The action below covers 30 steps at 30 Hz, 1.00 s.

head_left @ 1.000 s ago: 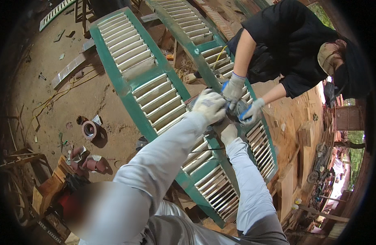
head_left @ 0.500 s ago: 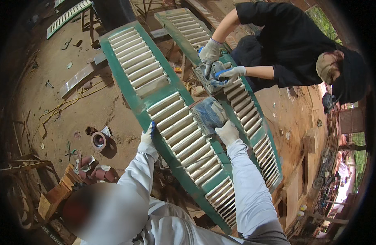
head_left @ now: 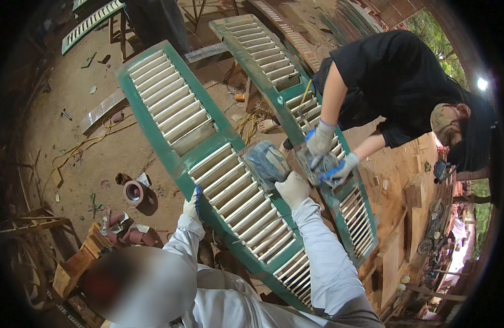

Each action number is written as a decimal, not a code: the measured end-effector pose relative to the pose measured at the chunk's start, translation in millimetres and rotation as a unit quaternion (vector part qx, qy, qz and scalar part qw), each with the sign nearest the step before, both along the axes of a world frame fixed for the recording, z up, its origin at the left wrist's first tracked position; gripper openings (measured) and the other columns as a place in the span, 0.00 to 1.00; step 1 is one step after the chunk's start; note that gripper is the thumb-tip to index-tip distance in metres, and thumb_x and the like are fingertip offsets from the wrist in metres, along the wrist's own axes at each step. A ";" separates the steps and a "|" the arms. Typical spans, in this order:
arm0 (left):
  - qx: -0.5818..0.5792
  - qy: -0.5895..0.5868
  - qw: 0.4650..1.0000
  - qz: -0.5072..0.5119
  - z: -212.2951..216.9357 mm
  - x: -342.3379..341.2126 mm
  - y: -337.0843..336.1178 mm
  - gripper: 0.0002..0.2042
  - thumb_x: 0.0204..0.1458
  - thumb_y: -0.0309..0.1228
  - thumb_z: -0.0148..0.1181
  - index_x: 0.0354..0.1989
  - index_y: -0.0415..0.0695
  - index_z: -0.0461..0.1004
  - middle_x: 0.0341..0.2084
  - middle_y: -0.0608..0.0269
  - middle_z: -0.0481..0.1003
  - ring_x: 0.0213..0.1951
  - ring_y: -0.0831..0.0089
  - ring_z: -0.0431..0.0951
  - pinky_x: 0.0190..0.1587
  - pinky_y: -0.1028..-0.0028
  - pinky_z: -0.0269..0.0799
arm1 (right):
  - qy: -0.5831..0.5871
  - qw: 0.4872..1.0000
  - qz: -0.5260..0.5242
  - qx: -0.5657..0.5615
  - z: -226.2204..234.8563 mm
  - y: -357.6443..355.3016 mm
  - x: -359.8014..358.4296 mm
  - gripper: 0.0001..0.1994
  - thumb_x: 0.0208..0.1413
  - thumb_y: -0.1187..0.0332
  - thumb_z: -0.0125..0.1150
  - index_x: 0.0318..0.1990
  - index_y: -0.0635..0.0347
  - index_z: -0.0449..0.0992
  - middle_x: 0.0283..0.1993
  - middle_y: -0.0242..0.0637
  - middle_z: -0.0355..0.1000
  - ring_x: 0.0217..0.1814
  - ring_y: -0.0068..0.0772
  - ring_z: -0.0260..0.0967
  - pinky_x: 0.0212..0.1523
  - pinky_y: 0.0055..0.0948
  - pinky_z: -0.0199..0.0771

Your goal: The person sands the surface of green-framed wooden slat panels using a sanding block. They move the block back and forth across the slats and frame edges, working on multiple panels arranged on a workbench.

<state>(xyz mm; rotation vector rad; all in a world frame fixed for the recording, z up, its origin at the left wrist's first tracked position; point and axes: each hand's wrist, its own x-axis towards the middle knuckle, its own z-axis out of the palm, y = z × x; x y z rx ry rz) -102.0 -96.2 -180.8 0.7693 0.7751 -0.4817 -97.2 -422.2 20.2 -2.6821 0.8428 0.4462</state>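
Observation:
A long green shutter (head_left: 178,174) with whitish slats lies slantwise before me. My left hand (head_left: 192,204), in a white glove with blue-coated fingers, is closed on its left edge. Across the slats, my right hand (head_left: 293,190) grips the near end of a dusty blue-grey power sander (head_left: 267,164), which rests on the shutter's right-hand frame strip. The sander's underside is hidden. Beside mine lies a second green shutter (head_left: 289,117), where a co-worker in black (head_left: 394,82) leans over with both gloved hands on another sander (head_left: 317,164).
Yellow cord (head_left: 82,146) trails over the dirt floor at left, near a brownish-red roll (head_left: 134,193) and several similar rolls. A wooden block (head_left: 79,259) stands at lower left. Pale boards (head_left: 397,262) lie at right. Another shutter (head_left: 93,23) rests on a stand at far left.
My shutter's far end appears shifted left and down in view. My sander and right hand have moved slightly left. The co-worker's sander has slid nearer along the other shutter.

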 end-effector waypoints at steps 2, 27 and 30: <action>-0.051 -0.015 0.998 0.018 -7.3 3.6 6.8 0.14 0.62 0.42 0.71 0.44 0.47 0.77 0.26 0.67 0.77 0.25 0.69 0.79 0.28 0.67 0.77 | -0.007 1.000 0.005 -0.001 -2.9 3.2 21.0 0.25 0.50 0.52 0.69 0.44 0.68 0.81 0.48 0.61 0.81 0.54 0.62 0.80 0.56 0.52 0.78; 0.534 -0.040 0.845 -0.005 37.3 179.1 31.5 0.34 0.61 0.53 0.64 0.68 0.40 0.65 0.55 0.42 0.78 0.56 0.47 0.79 0.60 0.56 0.71 | -0.079 0.988 0.132 0.011 -20.5 143.6 415.6 0.25 0.51 0.60 0.63 0.53 0.68 0.76 0.58 0.61 0.77 0.62 0.59 0.77 0.63 0.50 0.76; 0.542 -0.066 0.838 0.018 31.1 180.8 33.0 0.35 0.61 0.53 0.64 0.66 0.38 0.67 0.53 0.41 0.79 0.55 0.46 0.80 0.59 0.56 0.72 | -0.126 0.985 0.116 0.027 -33.1 121.7 377.1 0.23 0.45 0.59 0.67 0.43 0.72 0.83 0.49 0.68 0.79 0.57 0.63 0.78 0.60 0.48 0.77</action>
